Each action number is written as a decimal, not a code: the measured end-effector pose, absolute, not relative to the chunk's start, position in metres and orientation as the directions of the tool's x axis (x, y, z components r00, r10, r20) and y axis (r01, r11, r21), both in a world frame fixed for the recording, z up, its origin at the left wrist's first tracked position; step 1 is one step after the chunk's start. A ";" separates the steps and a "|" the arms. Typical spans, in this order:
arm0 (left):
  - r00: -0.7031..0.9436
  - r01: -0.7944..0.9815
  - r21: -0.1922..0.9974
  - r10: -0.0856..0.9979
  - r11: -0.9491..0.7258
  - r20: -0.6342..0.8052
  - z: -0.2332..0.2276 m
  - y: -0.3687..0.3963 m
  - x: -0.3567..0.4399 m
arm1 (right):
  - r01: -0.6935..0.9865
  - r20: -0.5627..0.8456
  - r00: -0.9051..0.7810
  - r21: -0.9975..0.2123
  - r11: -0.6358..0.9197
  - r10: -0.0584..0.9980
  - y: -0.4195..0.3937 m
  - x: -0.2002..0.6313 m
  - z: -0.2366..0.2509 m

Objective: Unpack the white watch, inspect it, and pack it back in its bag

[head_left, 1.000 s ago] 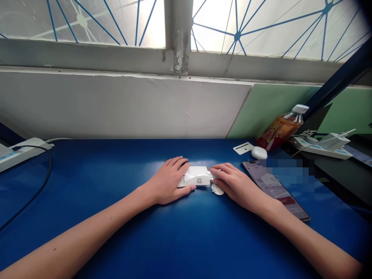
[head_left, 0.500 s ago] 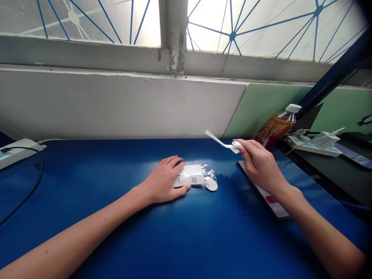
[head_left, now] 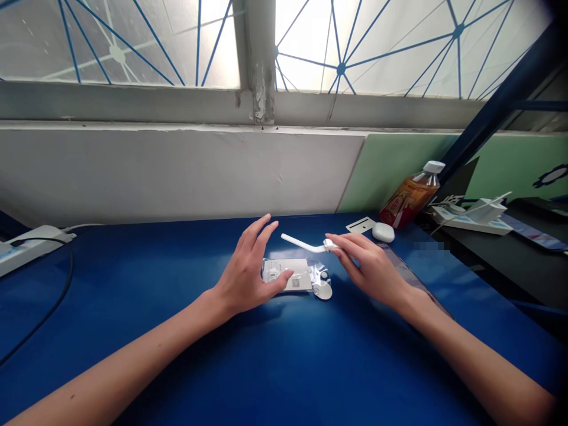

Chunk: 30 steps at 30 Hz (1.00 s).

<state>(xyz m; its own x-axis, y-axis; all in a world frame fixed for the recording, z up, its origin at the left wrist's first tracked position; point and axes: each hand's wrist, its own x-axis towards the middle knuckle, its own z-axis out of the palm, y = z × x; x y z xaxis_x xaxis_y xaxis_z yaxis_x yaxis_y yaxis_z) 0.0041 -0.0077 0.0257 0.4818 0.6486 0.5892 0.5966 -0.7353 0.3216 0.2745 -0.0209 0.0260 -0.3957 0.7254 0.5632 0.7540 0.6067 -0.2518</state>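
A thin, bent white stick (head_left: 302, 243) with a small white piece at its near end is pinched in the fingertips of my right hand (head_left: 366, 263). Its free end points left, over the table. Fingers spread, my left hand (head_left: 251, 269) is held open at the left side of a clear plastic packet (head_left: 298, 267) with a white printed card inside. The thumb overlaps the card in view; whether it touches I cannot tell. A round white disc (head_left: 323, 290) shows at the packet's right end.
A phone (head_left: 402, 266) lies partly under my right hand. Behind it are a white earbud case (head_left: 383, 232), a small card (head_left: 360, 225) and a leaning drink bottle (head_left: 410, 195). Power strips stand at the left (head_left: 33, 247) and right (head_left: 473, 218). A black cable (head_left: 68, 278) curves at left.
My left hand has lifted off the packet and opened its fingers. My right hand has brought the white stick left and lower, uncovering the earbud case and small card.
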 end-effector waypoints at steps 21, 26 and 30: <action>0.657 -0.192 0.972 0.753 0.134 0.026 0.068 -0.043 0.030 | -0.159 0.365 -0.254 -0.929 0.333 0.896 -0.007 0.169 0.104; 0.656 -0.223 0.910 0.745 0.349 -0.125 0.059 -0.041 0.033 | -0.426 0.096 -0.541 -0.888 -0.174 0.836 0.001 0.164 0.094; 0.663 -0.194 0.873 0.716 0.447 -0.219 0.055 -0.040 0.034 | -0.454 0.009 -0.638 -0.811 -0.367 0.770 0.009 0.169 0.085</action>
